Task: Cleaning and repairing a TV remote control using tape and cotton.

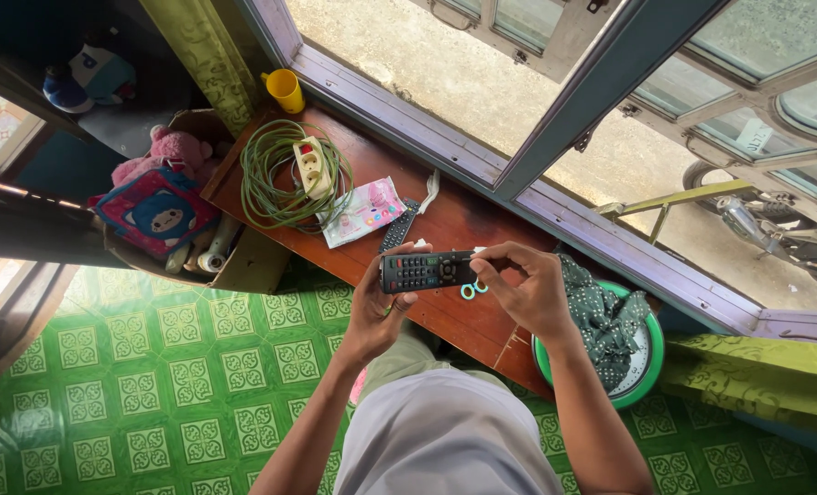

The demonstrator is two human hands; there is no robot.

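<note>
A red-brown wooden table (468, 220) under an open window, green patterned floor tiles below.
My left hand (378, 307) grips one black, flat, many-buttoned remote (425, 270); my right hand (525, 289) pinches its end. A second remote (397, 226) lies just beyond, then one coiled green cable (263, 188) and one yellow cup (285, 90).

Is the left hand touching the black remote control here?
Touching. The head view shows the left hand wrapped around the black remote control, thumb and fingers pressed on its left end above the wooden table.
</note>
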